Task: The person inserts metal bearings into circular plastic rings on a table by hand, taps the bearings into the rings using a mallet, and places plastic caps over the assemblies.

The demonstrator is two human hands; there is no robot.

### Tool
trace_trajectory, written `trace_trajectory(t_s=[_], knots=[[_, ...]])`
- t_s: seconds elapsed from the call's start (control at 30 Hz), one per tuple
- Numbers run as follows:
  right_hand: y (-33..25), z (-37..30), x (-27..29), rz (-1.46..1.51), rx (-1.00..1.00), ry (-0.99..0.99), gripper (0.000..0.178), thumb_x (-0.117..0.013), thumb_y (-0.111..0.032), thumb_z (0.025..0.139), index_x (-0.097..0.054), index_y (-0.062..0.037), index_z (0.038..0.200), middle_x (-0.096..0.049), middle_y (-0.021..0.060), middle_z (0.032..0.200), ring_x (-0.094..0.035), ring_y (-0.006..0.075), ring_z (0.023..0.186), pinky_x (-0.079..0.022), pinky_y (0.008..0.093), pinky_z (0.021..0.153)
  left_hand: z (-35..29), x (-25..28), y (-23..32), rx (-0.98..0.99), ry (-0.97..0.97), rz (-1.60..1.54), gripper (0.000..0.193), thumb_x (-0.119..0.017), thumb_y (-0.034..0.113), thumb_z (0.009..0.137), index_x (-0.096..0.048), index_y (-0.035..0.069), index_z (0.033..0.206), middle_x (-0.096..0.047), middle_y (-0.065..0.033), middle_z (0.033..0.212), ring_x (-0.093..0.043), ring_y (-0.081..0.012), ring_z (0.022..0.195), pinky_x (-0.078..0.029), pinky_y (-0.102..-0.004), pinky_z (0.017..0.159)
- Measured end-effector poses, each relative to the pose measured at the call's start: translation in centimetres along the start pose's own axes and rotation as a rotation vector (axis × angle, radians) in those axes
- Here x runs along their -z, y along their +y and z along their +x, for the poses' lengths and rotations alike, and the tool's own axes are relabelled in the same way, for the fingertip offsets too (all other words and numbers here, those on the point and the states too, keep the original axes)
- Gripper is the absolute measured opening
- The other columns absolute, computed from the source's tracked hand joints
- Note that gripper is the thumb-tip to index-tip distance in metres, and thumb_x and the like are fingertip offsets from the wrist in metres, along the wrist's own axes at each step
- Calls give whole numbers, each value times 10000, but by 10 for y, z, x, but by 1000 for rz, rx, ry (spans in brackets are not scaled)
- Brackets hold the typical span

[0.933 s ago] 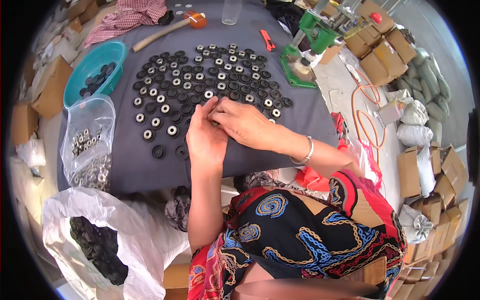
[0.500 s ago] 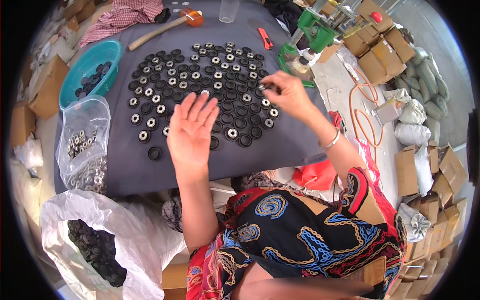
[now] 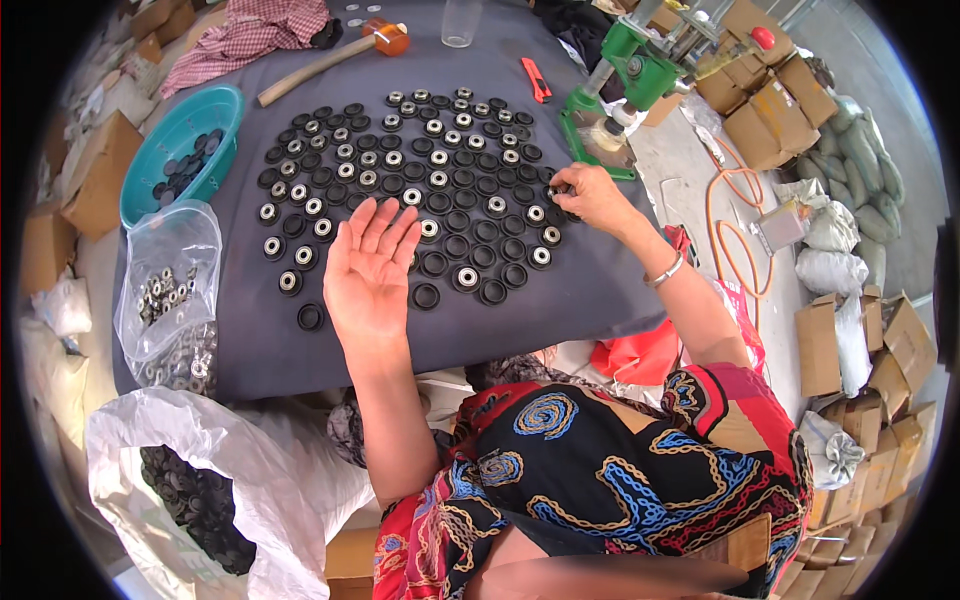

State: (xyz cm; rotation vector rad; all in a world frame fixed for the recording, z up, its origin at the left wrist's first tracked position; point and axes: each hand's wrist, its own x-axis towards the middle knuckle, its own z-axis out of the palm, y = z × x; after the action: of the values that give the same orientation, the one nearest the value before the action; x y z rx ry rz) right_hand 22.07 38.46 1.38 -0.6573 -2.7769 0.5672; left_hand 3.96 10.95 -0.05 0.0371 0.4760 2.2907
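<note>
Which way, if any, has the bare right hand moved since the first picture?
Yes: the bare right hand moved rightward and forward, closer to the green metal press.

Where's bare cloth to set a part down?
Dark cloth is bare front-right, below the right hand; front-left, between the clear bag and the lone black ring; and far side, between the clear cup and red cutter. Crowded: the middle, full of black rings and bearings. Under the left hand: hidden.
</note>
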Motion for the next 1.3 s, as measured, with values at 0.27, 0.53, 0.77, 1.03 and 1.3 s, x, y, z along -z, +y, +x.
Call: trace_trajectory(t_s=[0.27,0.53,0.77,1.03,1.3], knots=[[-16,18,-5,-186,117,-70,219,-650,-160,773,-676,5,914,-633,184,845,-617,355,817,-495,430,742,-3,13,12,-25,-37,-55,356,-436,250,981,-562,-37,1149,-612,-185,1124,-576,-360,1108,-460,-460,979],[-138,36,5,-6,360,138,155,-663,-58,780,-637,-21,928,-578,121,823,-603,282,736,-477,362,646,-12,4,13,-93,107,-94,334,-456,260,963,-566,-14,1121,-630,-153,1065,-605,-343,1038,-467,-451,940],[-342,121,-55,251,1110,-83,164,-657,-78,795,-638,-36,953,-607,115,859,-612,309,768,-494,369,665,-22,3,22,-132,153,-127,251,-470,197,949,-570,8,1079,-639,-114,989,-628,-279,941,-491,-392,836],[-454,195,-208,-63,1158,-426,295,-628,-151,794,-644,-40,1068,-634,194,931,-617,366,922,-479,455,832,-32,9,41,-192,141,-156,221,-412,104,954,-513,-2,1119,-632,-103,1014,-627,-214,934,-494,-370,816],[-466,199,-244,-294,984,-406,429,-604,-327,864,-556,-38,1179,-545,249,1215,-583,401,1068,-467,458,913,-40,14,59,-247,169,-217,219,-468,84,936,-532,-4,1127,-646,-81,970,-637,-168,869,-505,-357,809]])
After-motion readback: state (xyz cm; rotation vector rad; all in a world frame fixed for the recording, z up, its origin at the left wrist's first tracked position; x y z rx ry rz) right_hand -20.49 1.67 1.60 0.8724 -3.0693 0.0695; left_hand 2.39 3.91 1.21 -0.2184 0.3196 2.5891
